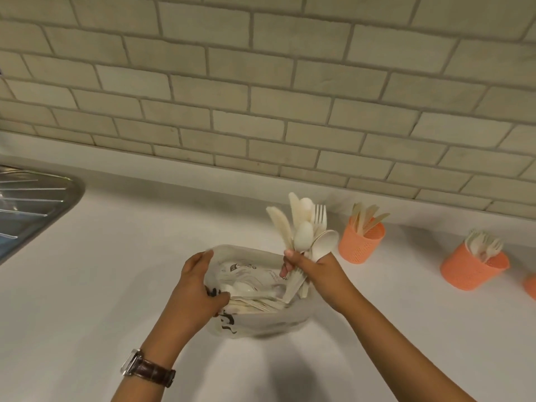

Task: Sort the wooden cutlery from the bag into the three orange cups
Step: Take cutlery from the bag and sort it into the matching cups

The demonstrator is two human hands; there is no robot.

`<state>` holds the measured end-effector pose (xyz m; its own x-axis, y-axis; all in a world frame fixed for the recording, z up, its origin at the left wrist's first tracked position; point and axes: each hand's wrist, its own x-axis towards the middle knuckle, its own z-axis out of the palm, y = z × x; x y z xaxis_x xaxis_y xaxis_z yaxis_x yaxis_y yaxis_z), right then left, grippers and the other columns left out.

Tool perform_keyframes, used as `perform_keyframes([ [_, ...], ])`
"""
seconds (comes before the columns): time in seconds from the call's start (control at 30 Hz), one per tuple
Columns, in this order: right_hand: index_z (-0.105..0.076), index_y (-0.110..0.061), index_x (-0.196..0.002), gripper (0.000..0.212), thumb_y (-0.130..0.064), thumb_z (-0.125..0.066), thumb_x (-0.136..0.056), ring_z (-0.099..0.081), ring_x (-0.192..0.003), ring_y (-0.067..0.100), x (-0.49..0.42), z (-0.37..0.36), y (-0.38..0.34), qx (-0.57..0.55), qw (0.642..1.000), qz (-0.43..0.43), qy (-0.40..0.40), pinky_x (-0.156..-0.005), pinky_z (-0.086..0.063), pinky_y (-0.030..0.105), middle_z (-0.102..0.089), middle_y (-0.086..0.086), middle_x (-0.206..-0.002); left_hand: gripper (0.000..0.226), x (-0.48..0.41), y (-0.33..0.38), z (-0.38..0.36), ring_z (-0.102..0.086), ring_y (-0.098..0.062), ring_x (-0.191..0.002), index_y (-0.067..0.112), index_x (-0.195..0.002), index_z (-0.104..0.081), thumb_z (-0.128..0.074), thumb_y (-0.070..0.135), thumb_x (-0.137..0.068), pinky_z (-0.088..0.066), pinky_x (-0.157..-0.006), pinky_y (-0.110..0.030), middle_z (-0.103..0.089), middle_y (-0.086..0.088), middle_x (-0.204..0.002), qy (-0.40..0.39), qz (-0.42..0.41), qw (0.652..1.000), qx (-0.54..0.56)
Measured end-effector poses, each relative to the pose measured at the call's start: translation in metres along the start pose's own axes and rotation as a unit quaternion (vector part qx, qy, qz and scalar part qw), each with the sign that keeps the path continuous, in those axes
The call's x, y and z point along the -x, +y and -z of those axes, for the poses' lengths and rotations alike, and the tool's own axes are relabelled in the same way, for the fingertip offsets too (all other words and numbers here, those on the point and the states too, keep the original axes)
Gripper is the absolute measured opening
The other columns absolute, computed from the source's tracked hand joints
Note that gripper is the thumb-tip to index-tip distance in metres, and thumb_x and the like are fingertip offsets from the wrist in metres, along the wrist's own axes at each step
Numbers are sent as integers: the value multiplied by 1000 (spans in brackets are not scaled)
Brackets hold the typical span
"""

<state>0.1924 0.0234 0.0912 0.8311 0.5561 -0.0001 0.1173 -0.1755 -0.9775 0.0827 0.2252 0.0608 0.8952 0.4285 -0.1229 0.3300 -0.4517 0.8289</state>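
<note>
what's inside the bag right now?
Inside the bag, loose cutlery: spoons and flat handles. The right hand holds a bundle whose handles dip in. The left hand and cloudy bag wall hide the pile's lower part.

Both bare forearms reach forward over the desk [87,285]. The left hand [200,288], a watch [148,368] on its wrist, curls over the rim of the bag [261,320]; the right hand [314,271], raised at the opposite rim, clenches an upright bundle of cutlery [304,227].
</note>
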Motion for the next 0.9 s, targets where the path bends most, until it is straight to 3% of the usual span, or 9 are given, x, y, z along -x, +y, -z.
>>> perform_keyframes([
  [0.17, -55, -5, -73, 18, -8, -55, -90, -51, -45, 23, 27, 3, -14, -265, 959, -38, 94, -49, -47, 30, -53, 11, -58, 58, 5, 11, -1, -58, -9, -55, 32, -130, -49, -72, 31, -77, -39, -53, -14, -30, 5, -129, 80, -41, 993, -80],
  [0.3, -61, -4, -69, 19, -11, -60, -87, -43, -41, 20, 57, 15, -4, -246, 950, -88, 169, -48, -39, 29, -57, 11, -58, 40, 8, 38, -10, -53, -5, -56, 37, -117, -57, -69, 30, -79, -40, -53, -16, -34, 9, -116, 119, -127, 981, -79],
  [0.37, -61, -1, -76, 17, -13, -61, -87, -42, -40, 19, 71, 25, 1, -214, 952, -100, 195, -50, -39, 29, -60, 8, -55, 28, 9, 59, -25, -49, -5, -56, 38, -105, -64, -69, 26, -80, -40, -59, -9, -43, 13, -108, 85, -172, 981, -38],
  [0.47, -62, 2, -83, 18, -15, -61, -88, -43, -39, 16, 88, 40, 3, -193, 946, -118, 233, -48, -42, 23, -62, 5, -53, 15, 16, 91, -65, -50, -5, -62, 39, -87, -70, -67, 27, -81, -41, -63, -7, -59, 20, -94, -28, -184, 980, 70],
  [0.63, -66, -1, -86, 17, -17, -65, -85, -46, -39, 18, 108, 72, 3, -183, 938, -125, 266, -44, -42, 25, -65, 9, -59, 15, 23, 133, -140, -45, -3, -57, 32, -92, -72, -69, 33, -78, -42, -59, -8, -70, 13, -84, -144, -140, 967, 159],
  [0.77, -66, -2, -69, 19, -15, -63, -83, -48, -41, 18, 125, 106, 9, -169, 939, -112, 279, -43, -42, 23, -61, 4, -49, 12, 28, 157, -188, -49, -16, -58, 19, -83, -73, -75, 27, -74, -45, -60, -25, -69, -9, -71, -193, -94, 953, 212],
  [0.83, -67, -5, -67, 20, -21, -61, -78, -51, -44, 19, 135, 127, 14, -159, 943, -108, 273, -46, -44, 24, -62, 5, -51, 10, 33, 169, -210, -51, -17, -57, 14, -80, -73, -73, 23, -76, -46, -64, -25, -62, -9, -61, -225, -62, 940, 248],
  [0.9, -68, -8, -77, 20, -25, -58, -74, -57, -49, 23, 145, 151, 22, -175, 943, -103, 262, -50, -48, 28, -65, 9, -58, 8, 39, 182, -230, -60, -13, -61, 15, -81, -75, -68, 16, -81, -51, -72, -23, -67, -4, -66, -250, -32, 924, 287],
])
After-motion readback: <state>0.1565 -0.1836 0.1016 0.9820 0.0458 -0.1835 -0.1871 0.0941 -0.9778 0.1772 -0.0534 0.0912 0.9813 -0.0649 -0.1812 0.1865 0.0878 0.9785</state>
